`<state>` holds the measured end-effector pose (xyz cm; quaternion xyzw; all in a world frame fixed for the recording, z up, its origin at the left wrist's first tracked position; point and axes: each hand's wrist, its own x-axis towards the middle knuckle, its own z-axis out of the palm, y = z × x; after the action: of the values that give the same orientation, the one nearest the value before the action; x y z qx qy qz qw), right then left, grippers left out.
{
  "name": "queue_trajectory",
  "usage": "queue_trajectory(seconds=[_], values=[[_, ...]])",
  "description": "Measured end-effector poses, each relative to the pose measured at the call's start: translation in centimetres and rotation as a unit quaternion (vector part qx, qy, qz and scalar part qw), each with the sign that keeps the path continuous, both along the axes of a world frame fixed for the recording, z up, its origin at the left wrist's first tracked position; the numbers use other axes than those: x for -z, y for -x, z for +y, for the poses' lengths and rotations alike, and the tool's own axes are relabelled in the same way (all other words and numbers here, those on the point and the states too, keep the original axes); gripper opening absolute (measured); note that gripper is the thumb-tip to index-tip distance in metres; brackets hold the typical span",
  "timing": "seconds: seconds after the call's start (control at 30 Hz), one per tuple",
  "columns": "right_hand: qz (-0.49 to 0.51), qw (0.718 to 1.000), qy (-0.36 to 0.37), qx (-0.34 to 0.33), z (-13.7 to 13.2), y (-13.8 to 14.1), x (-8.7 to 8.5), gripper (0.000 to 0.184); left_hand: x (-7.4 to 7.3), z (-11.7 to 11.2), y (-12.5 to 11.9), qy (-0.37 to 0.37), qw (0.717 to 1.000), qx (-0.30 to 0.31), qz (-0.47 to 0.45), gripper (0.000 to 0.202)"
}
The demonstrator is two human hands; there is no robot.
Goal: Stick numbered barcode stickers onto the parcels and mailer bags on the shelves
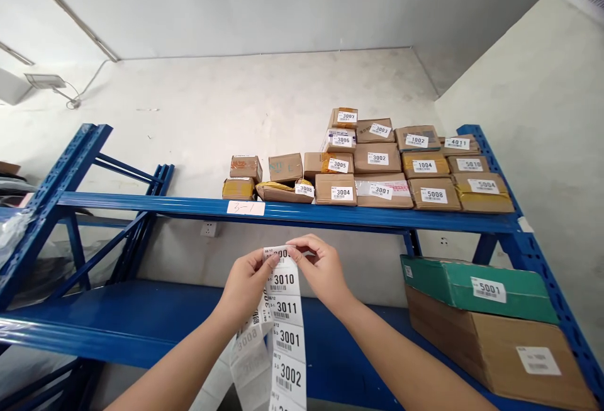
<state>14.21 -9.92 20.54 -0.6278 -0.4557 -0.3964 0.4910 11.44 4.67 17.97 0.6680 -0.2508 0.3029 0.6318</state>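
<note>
A long strip of white barcode labels (287, 310) hangs down in front of me, printed with numbers such as 3010, 3011, 3001 and 3002. My left hand (249, 282) pinches its upper left edge between thumb and fingers. At the top right corner, my right hand (319, 263) is closed on the uppermost label, and its fingertips partly cover the number. More of the strip loops down behind on the left, its print faint. Beyond my hands, small cardboard boxes stand on the upper shelf, among them a box labelled 3004 (335, 189) and a parcel labelled 3008 (285, 191).
The blue rack's upper beam (189, 202) crosses the view and carries a "3-1" tag (246, 208). Below is a blue lower shelf (155, 310). A green box (514, 291) rests on a brown carton (500, 348) at right. Several boxes are stacked along the upper shelf's right half.
</note>
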Motion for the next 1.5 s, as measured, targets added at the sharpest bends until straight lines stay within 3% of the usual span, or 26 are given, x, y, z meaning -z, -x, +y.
queue_trajectory(seconds=[0.13, 0.23, 0.3, 0.37, 0.47, 0.5, 0.57, 0.63, 0.83, 1.0, 1.17, 1.3, 1.37, 1.43, 1.47, 1.5], values=[[-0.093, 0.995, -0.019, 0.017, 1.4, -0.6, -1.0, 0.009, -0.5, 0.0, -0.7, 0.056, 0.994, -0.088, -0.031, 0.042], [-0.175, 0.984, -0.006, 0.027, 2.5, -1.0, -3.5, 0.008, -1.0, 0.6, -0.7, 0.108, 0.991, -0.074, -0.001, 0.045], [-0.228, 0.971, -0.031, 0.058, 3.0, -1.5, -6.7, 0.009, -1.0, 1.1, -0.2, 0.09, 0.993, -0.079, 0.006, 0.042], [-0.265, 0.952, -0.064, 0.138, 3.4, -2.6, -10.8, 0.013, -0.5, 1.6, 0.4, 0.04, 0.995, -0.094, 0.013, 0.039], [-0.241, 0.913, 0.004, 0.33, 3.9, -4.8, -17.1, 0.018, 0.6, 2.4, 1.3, 0.002, 0.996, -0.08, 0.05, 0.041], [-0.229, 0.903, 0.022, 0.362, 4.0, -5.6, -18.7, 0.018, 1.0, 2.6, 1.4, 0.0, 0.995, -0.076, 0.058, 0.041], [-0.21, 0.888, 0.045, 0.406, 4.2, -7.0, -21.0, 0.018, 1.6, 3.2, 1.6, -0.003, 0.995, -0.077, 0.062, 0.041], [-0.201, 0.879, 0.058, 0.428, 4.3, -7.9, -22.1, 0.016, 1.9, 3.8, 1.7, -0.008, 0.995, -0.077, 0.059, 0.04], [-0.199, 0.85, 0.098, 0.478, 3.9, -8.0, -22.2, 0.015, 2.0, 4.9, 1.9, -0.001, 0.994, -0.094, 0.056, 0.039], [-0.194, 0.835, 0.067, 0.51, 3.8, -6.9, -21.9, 0.057, 1.9, 4.8, 2.2, -0.006, 0.996, -0.077, 0.046, 0.037], [-0.234, 0.795, 0.081, 0.554, 4.1, -6.1, -21.5, 0.038, 1.7, 4.5, 2.9, -0.013, 0.996, -0.075, 0.054, 0.037], [-0.224, 0.821, 0.144, 0.506, 3.9, -6.6, -22.0, 0.015, 1.7, 4.6, 3.2, -0.011, 0.996, -0.077, 0.054, 0.038], [-0.212, 0.828, 0.175, 0.488, 3.9, -6.2, -21.6, 0.014, 1.7, 4.8, 3.2, -0.005, 0.995, -0.081, 0.054, 0.039], [-0.229, 0.851, 0.14, 0.451, 4.1, -4.8, -19.9, 0.017, 1.7, 5.0, 3.2, 0.012, 0.995, -0.082, 0.051, 0.04], [-0.238, 0.875, 0.124, 0.404, 4.3, -3.7, -18.4, 0.021, 1.7, 5.1, 3.2, 0.025, 0.995, -0.084, 0.047, 0.04], [-0.242, 0.915, 0.095, 0.309, 4.5, -2.4, -16.6, 0.025, 1.7, 5.3, 3.3, 0.041, 0.994, -0.092, 0.037, 0.041]])
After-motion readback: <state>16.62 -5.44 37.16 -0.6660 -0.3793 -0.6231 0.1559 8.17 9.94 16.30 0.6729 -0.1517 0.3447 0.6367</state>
